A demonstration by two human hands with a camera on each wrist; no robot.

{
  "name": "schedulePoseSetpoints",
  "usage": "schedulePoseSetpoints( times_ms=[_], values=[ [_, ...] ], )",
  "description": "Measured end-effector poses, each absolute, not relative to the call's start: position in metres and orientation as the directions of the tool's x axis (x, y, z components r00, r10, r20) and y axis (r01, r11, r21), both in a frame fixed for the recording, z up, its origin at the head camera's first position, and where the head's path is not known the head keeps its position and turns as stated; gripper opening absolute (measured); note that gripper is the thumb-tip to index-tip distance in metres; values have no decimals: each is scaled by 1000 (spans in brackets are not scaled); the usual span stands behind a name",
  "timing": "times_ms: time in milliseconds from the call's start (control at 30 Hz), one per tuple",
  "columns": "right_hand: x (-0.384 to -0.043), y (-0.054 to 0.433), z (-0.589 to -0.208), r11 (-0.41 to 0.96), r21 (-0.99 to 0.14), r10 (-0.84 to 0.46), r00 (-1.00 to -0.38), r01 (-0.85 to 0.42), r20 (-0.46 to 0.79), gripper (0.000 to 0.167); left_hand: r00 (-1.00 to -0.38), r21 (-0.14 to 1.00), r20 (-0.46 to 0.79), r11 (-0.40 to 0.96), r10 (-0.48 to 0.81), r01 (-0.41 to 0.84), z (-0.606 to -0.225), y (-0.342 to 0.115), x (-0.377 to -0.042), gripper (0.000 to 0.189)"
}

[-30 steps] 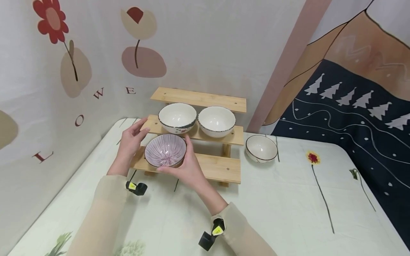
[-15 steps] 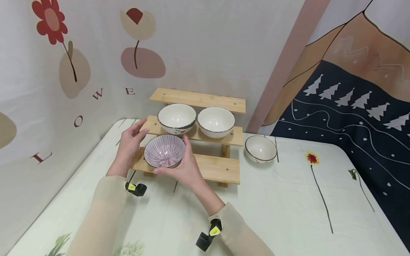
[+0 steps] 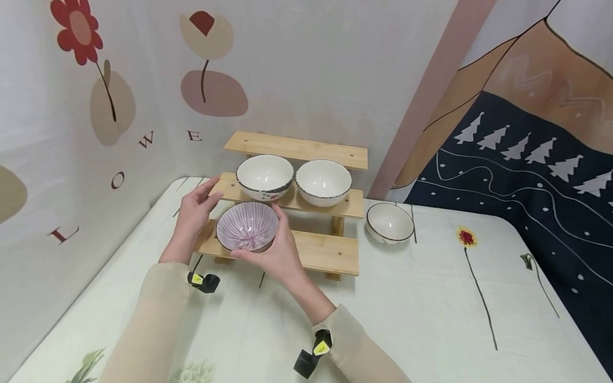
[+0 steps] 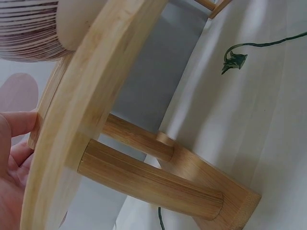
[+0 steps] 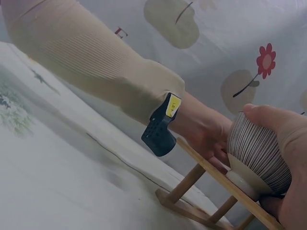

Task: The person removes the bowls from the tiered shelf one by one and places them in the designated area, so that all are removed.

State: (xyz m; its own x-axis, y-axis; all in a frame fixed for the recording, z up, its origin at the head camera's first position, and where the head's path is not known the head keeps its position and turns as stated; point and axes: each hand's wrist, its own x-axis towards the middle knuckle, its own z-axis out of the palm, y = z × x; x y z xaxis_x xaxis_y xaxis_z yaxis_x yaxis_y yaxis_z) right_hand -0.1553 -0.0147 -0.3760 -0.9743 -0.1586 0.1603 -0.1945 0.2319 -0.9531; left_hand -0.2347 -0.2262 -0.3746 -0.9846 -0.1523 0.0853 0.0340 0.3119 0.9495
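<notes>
- I saw the striped bowl [image 3: 247,226] at the front left of the wooden rack [image 3: 338,225], over the left half of its lowest board [image 3: 330,255], mouth upward. From the right-wrist side its foot seemed to meet the wood, though I couldn't swear its full weight was there.
- The right hand [image 3: 282,252] had that bowl from its right side, thumb at the front and forefinger round the back, spread about as wide as the bowl itself. So the bowl lay leftward of the palm, between thumb and fingers.
- Being round, it had no long axis; what counted, I judged, was its spot along the rack's boards, which ran left to right, with the middle board [image 3: 355,202] just behind and above it.
- The left hand [image 3: 191,213] was at the rack's left end, thumb and fingers bent about the tip of that middle board. It looked apart from the bowl, so the right was nearer.
- I counted four bowls: the striped one; a flowered white bowl [image 3: 265,173] and a second white bowl [image 3: 323,182] side by side on the rack's middle board; and a small bowl [image 3: 390,223] just right of the rack.
- The rack had three boards, counting the top board [image 3: 297,149].
- In front of the rack were two sleeves, the left [image 3: 148,314] and the right [image 3: 354,346].
- One tablecloth [image 3: 431,298] lay beneath the rack.
</notes>
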Motion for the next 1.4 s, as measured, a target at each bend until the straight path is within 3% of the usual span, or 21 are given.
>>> schedulePoseSetpoints(
  times_ms=[1400],
  values=[
    [-138, 17, -378, 146, -966, -187, -965, -212, 184, 113, -986, 949, 78, 315, -144, 29, -372, -226, -234, 55]
  ],
)
